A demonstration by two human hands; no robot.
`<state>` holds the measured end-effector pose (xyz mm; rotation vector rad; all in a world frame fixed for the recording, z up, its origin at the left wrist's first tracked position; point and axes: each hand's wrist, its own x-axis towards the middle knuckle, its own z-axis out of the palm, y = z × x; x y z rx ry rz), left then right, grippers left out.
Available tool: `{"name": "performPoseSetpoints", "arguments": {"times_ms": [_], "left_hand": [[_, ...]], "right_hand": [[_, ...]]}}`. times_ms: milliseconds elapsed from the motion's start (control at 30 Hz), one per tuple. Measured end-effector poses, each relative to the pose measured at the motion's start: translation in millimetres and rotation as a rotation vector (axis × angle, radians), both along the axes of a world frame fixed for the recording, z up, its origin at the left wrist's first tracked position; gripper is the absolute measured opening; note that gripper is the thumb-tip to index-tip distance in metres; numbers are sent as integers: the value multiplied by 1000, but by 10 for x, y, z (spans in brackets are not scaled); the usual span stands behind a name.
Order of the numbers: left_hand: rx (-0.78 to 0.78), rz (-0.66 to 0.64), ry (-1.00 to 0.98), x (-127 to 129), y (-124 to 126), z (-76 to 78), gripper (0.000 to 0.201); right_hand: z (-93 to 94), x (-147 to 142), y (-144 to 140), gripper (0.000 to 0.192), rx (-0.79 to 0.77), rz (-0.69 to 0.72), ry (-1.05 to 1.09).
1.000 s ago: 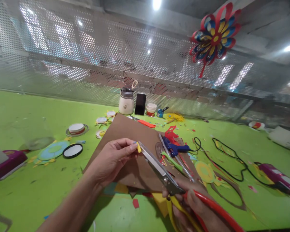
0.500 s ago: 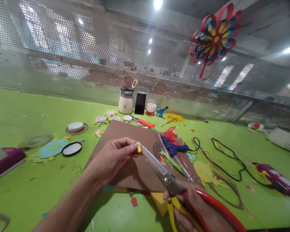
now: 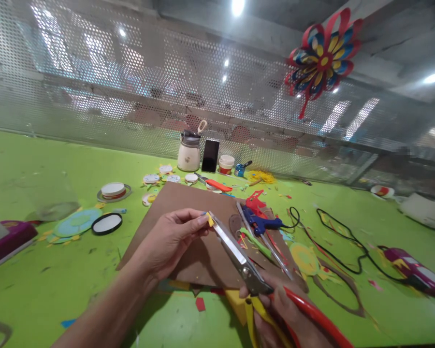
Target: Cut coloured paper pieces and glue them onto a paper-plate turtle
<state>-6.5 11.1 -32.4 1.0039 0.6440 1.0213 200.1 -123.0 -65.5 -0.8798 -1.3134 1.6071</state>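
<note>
on the green bench (image 3: 39, 290), at far left, a purple box (image 3: 7, 239), then paper discs (image 3: 78, 223). the left hand (image 3: 170, 239) pinches a small yellow paper piece (image 3: 210, 220) over the brown cardboard (image 3: 199, 227). the scissors (image 3: 239, 258) touch it with their blade tips, gripped by the right hand (image 3: 286, 314). behind lie a blue glue gun (image 3: 263, 223) and black cable (image 3: 348, 246).

surface: green table (image 3: 58, 159) | on it: brown board (image 3: 188, 227), white jar (image 3: 189, 153), black cable (image 3: 340, 237), paper scraps

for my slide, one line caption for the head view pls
Left hand pinches a small yellow paper scrap at the scissors tips; right hand holds their handles.
</note>
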Motion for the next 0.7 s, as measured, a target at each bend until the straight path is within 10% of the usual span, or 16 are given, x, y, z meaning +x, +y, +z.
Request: {"name": "performPoseSetpoints", "arguments": {"times_ms": [700], "left_hand": [[-80, -77, 24, -53, 49, -2, 7]], "right_hand": [[3, 26, -32, 31, -17, -44, -85]]}}
